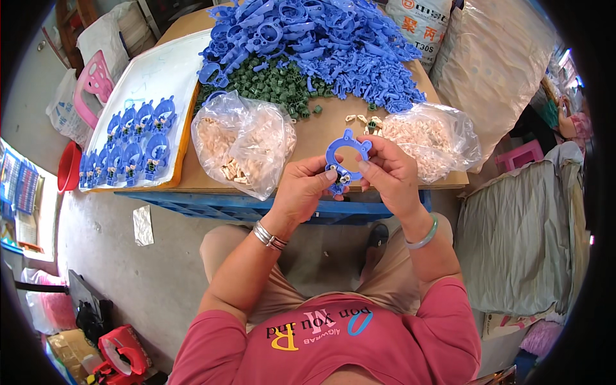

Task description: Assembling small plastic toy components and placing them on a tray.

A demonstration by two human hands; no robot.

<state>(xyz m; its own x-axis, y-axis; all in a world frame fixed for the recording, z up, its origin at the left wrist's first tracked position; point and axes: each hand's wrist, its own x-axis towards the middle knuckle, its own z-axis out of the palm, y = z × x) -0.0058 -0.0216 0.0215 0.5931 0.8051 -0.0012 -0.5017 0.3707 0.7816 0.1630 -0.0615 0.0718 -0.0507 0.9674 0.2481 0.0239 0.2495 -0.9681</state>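
Observation:
Between my two hands, over the table's near edge, is a blue plastic ring-shaped part [332,153] with small round ears and light and dark pieces at its lower end. My left hand [304,186] pinches the lower left side, thumb beside the small pieces. My right hand [389,172] grips the ring's right side between thumb and fingers. A clear bag of pale small parts [244,141] lies to the left of my hands, and another such bag [433,138] to the right. A few loose cream pieces [360,119] lie just beyond the ring.
A large heap of blue plastic parts [308,45] covers the table's far side, with dark green pieces [276,85] before it. At left, a white tray [170,70] carries rows of blue assemblies [131,151]. Large sacks [491,70] stand at right. A red basin [69,168] is at far left.

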